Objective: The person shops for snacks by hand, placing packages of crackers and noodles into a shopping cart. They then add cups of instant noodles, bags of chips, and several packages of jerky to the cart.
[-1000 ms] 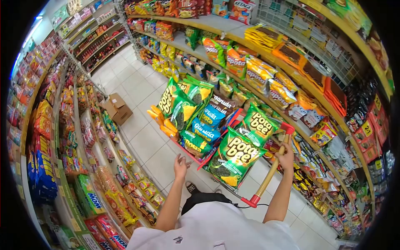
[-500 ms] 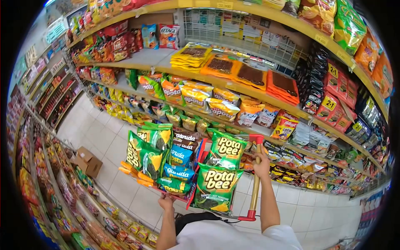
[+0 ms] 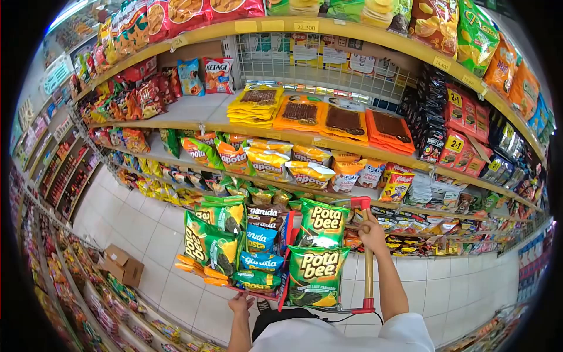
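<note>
A shopping cart full of snack bags stands before me. My right hand (image 3: 371,230) is wrapped round the cart's yellow handle (image 3: 369,271), near its red upper corner. At the lower left edge of the cart is my left hand (image 3: 240,303), fingers partly curled and apart, with nothing visible in it. Green Pota Bee bags (image 3: 317,276) lie on the right side of the load, with more green bags (image 3: 214,246) at the left. Blue and brown Garuda packs (image 3: 261,239) sit between them. Orange packs (image 3: 202,270) stick out at the left.
Long shelves of snacks (image 3: 281,130) run across the front, with flat yellow and orange packs (image 3: 298,112) on one level. A cardboard box (image 3: 123,265) rests on the tiled floor at the left. More shelves (image 3: 97,281) line the left side.
The cart and its load sit slightly lower and to the right in view. My left hand has moved down from the cart's edge. The upper shelf shows more fully.
</note>
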`<state>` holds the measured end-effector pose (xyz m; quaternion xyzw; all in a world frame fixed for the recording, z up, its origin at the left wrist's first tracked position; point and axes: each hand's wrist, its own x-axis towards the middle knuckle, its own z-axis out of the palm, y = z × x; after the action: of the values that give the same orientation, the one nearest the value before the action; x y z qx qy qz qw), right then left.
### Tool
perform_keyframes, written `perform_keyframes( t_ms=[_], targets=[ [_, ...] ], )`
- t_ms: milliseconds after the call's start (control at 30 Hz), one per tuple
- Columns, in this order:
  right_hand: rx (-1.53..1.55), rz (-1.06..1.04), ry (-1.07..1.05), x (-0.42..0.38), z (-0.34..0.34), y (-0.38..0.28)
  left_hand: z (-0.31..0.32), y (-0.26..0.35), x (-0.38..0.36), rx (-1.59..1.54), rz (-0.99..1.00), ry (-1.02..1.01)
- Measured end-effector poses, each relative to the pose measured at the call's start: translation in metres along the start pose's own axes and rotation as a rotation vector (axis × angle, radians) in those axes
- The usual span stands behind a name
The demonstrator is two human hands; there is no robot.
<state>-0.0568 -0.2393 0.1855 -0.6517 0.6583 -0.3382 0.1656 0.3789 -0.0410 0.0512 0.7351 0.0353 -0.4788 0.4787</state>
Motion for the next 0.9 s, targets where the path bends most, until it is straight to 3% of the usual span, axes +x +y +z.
perform_keyframes(
  t_ms=[100,167,267,500,567,633,700,900],
  targets=[
    [-0.12,0.084,-0.023,0.014,0.008,-0.003,-0.004,0.001,0.017,0.07,0.022,-0.035],
    [-0.151,0.019,0.054,0.024,0.013,0.003,-0.005,0.004,0.027,0.077,0.005,-0.024],
    [-0.223,0.245,-0.101,0.032,0.005,-0.01,-0.006,0.008,0.039,0.072,-0.041,-0.083],
    [-0.279,0.286,-0.098,0.028,0.01,-0.037,-0.019,0.04,0.046,0.162,-0.074,-0.237],
    [-0.535,0.348,-0.203,0.043,0.006,-0.061,-0.02,0.057,0.044,0.175,-0.08,-0.242],
    [-0.643,0.306,-0.146,0.062,0.016,-0.081,-0.022,0.065,0.05,0.186,-0.083,-0.247],
    [-0.351,-0.008,0.188,0.092,0.023,-0.124,-0.026,0.063,0.059,0.206,-0.088,-0.313],
    [-0.328,-0.398,0.212,0.212,0.041,-0.238,-0.028,0.07,0.069,0.272,-0.089,-0.374]
  ],
)
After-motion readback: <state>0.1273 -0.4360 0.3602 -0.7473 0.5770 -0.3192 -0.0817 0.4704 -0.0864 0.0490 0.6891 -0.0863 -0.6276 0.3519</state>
